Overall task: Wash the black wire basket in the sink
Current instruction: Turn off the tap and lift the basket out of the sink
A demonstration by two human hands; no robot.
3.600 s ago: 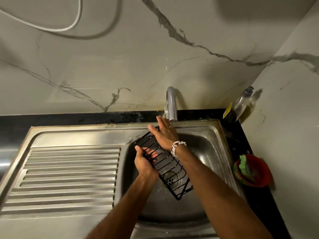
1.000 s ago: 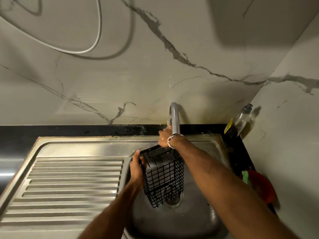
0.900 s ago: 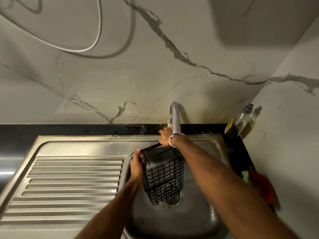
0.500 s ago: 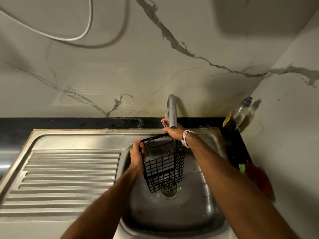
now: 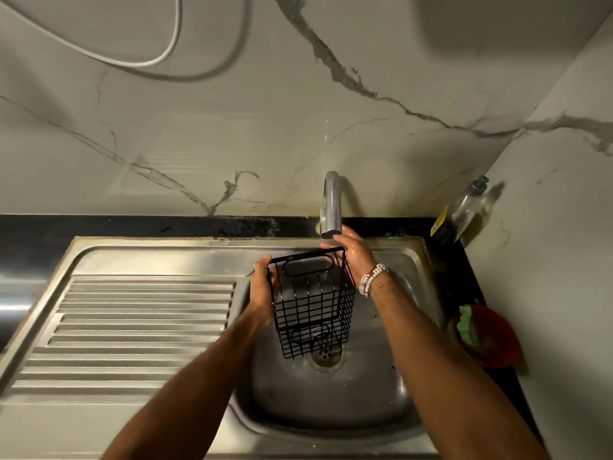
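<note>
The black wire basket point(image 5: 313, 307) hangs upright over the steel sink bowl point(image 5: 331, 393), its open top tilted toward me, just above the drain point(image 5: 326, 355). My left hand point(image 5: 262, 293) grips the basket's left rim. My wet right hand point(image 5: 353, 252) holds the far right corner of the rim, directly under the grey tap spout point(image 5: 331, 207). A bead bracelet sits on my right wrist. No water stream is visible.
A ribbed steel drainboard point(image 5: 132, 327) lies left of the bowl. On the black counter at right stand a soap bottle point(image 5: 464, 207) in the corner and a red bowl point(image 5: 491, 340) holding a green sponge. A white cable hangs on the marble wall.
My right hand has come off the tap and down onto the basket's far right rim. The basket stays upright in my left hand's grip.
</note>
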